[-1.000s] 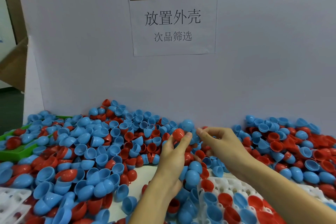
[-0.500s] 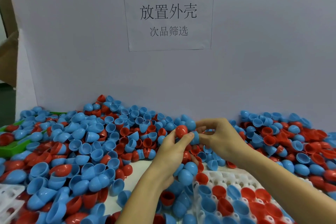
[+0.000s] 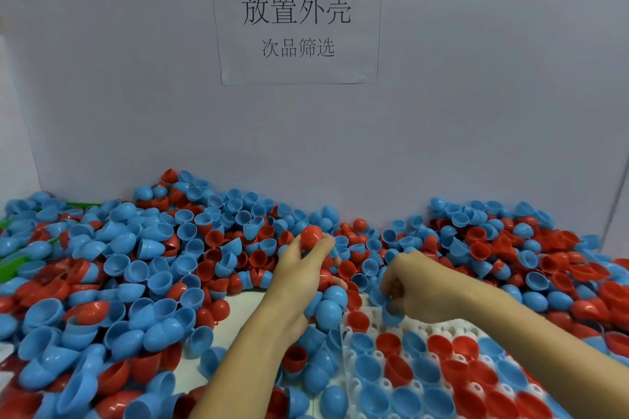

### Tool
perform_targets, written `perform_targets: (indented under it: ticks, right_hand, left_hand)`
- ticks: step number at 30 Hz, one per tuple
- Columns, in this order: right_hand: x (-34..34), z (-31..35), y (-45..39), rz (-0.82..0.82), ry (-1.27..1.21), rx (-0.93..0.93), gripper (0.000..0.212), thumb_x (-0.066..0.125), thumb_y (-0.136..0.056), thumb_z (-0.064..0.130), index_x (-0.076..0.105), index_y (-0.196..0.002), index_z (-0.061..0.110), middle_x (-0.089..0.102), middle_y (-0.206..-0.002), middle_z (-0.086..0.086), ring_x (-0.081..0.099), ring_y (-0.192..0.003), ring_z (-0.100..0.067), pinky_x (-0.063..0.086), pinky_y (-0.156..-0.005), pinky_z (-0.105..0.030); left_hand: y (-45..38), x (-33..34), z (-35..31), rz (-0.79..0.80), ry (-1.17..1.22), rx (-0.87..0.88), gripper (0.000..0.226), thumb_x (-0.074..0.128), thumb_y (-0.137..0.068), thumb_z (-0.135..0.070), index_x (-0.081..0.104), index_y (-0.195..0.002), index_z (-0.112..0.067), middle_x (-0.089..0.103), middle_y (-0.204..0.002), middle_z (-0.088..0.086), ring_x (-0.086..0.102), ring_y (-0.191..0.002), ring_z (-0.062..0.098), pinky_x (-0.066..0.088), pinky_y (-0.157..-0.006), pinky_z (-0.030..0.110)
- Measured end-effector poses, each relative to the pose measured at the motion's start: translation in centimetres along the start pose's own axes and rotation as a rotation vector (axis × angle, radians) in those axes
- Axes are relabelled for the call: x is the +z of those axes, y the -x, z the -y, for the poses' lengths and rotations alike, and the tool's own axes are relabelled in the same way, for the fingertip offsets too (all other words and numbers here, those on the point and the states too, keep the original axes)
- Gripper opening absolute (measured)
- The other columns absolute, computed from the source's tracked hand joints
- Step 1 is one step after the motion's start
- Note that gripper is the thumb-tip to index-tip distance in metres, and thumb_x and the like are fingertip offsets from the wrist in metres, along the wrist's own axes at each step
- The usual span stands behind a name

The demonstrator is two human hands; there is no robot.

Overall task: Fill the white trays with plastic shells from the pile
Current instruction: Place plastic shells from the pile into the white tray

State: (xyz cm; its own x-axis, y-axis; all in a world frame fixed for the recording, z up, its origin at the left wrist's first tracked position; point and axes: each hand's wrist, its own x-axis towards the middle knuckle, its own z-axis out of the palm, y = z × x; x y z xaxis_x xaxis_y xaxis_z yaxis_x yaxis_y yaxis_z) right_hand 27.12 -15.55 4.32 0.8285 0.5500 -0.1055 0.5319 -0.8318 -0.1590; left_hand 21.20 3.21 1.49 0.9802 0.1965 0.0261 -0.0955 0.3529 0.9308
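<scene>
Plastic shells (image 3: pixel 163 269), red and blue, lie heaped across the worktop (image 3: pixel 238 309) on both sides of the hands and beyond them, up to the grey backboard (image 3: pixel 476 112) with its printed notice (image 3: pixel 296 17).

Progress: the white tray (image 3: pixel 377 355) directly below the right hand (image 3: pixel 418 292) holds a red or blue shell in most visible pockets. A few pockets at its far edge, nearest the hands, appear unfilled. A corner of what may be a second tray at the lower left is too hidden to assess. The pile remains very large, so supply is no constraint. Judgement: this tray is well advanced but not complete.

Hands: the left hand (image 3: pixel 299 269) is raised over the pile and pinches a red shell (image 3: pixel 311 235) between thumb and fingertips. The right hand is curled, knuckles up, at the tray's far edge, apparently gripping a blue shell (image 3: pixel 391 313), though the fingers hide most of it.

Change: half a second ago both hands met at the red shell above the pile. The right hand has since dropped toward the tray, and the left keeps the red shell aloft.
</scene>
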Motion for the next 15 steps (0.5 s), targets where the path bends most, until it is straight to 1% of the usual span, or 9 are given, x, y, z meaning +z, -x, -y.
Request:
perform_targets:
  ticks: [2,4,6,8,9,11,12,15]
  right_hand:
    - [0.6,0.7,-0.3,0.037,0.025,-0.002,0.008,0.064,-0.084,0.007,0.071,-0.079,0.004,0.067,-0.070,-0.007,0.051,-0.058,-0.015,0.049,-0.058,-0.027]
    - [0.9,1.3,-0.5,0.048,0.038,0.000,0.010,0.064,-0.084,0.007,0.070,-0.080,-0.001,0.068,-0.078,-0.017,0.046,-0.059,-0.016,0.045,-0.056,-0.029]
    - [0.9,2.0,-0.7,0.044,0.069,-0.013,0.013,0.065,-0.085,0.007,0.070,-0.084,-0.005,0.068,-0.086,-0.023,0.043,-0.061,-0.017,0.042,-0.055,-0.031]
    - [0.8,2.5,-0.9,0.049,0.108,-0.016,0.014,0.067,-0.086,0.009,0.071,-0.087,-0.005,0.070,-0.089,-0.021,0.046,-0.063,-0.017,0.048,-0.058,-0.031]
    - [0.7,2.6,-1.0,0.058,0.120,-0.014,0.014,0.068,-0.087,0.010,0.071,-0.085,-0.004,0.070,-0.087,-0.018,0.048,-0.064,-0.017,0.051,-0.060,-0.030]
    - [0.6,2.7,-1.0,0.068,0.127,-0.020,0.019,0.069,-0.088,0.012,0.066,-0.073,0.001,0.064,-0.074,-0.012,0.046,-0.062,-0.017,0.046,-0.056,-0.026]
    - [0.6,2.7,-0.9,0.068,0.118,-0.022,0.020,0.069,-0.088,0.012,0.065,-0.071,0.002,0.060,-0.070,-0.011,0.044,-0.061,-0.016,0.042,-0.054,-0.024]
    - [0.7,2.3,-0.8,0.054,0.087,-0.021,0.018,0.068,-0.088,0.011,0.067,-0.076,-0.003,0.053,-0.067,-0.008,0.041,-0.061,-0.017,0.039,-0.053,-0.025]
  left_hand:
    - [0.2,0.0,0.0,0.007,0.001,-0.009,0.011,0.068,-0.095,-0.031,0.073,-0.087,-0.026,0.074,-0.073,0.000,0.066,-0.057,0.015,0.056,-0.063,0.032]
    - [0.4,0.0,-0.2,0.028,0.005,-0.024,0.012,0.068,-0.094,-0.031,0.075,-0.084,-0.029,0.075,-0.076,0.000,0.064,-0.056,0.016,0.055,-0.061,0.032]
    - [0.6,0.1,-0.4,0.056,0.039,-0.039,0.009,0.069,-0.094,-0.029,0.075,-0.087,-0.028,0.074,-0.079,0.003,0.062,-0.055,0.018,0.056,-0.059,0.032]
    - [0.7,0.1,-0.5,0.085,0.087,-0.048,0.006,0.069,-0.093,-0.027,0.075,-0.093,-0.025,0.073,-0.081,0.006,0.061,-0.055,0.019,0.056,-0.056,0.032]
    - [0.8,0.2,-0.6,0.099,0.103,-0.051,0.006,0.069,-0.093,-0.026,0.075,-0.095,-0.025,0.072,-0.081,0.007,0.061,-0.055,0.020,0.056,-0.055,0.032]
    - [1.0,0.2,-0.8,0.134,0.139,-0.054,0.010,0.068,-0.094,-0.024,0.073,-0.102,-0.021,0.071,-0.082,0.008,0.060,-0.055,0.020,0.055,-0.052,0.031]
    - [1.1,0.2,-0.8,0.151,0.155,-0.057,0.014,0.068,-0.093,-0.023,0.071,-0.106,-0.020,0.071,-0.082,0.009,0.060,-0.055,0.020,0.054,-0.052,0.030]
    - [1.2,0.2,-1.0,0.166,0.177,-0.065,0.030,0.071,-0.087,-0.026,0.067,-0.116,-0.018,0.071,-0.081,0.009,0.061,-0.055,0.019,0.054,-0.051,0.030]
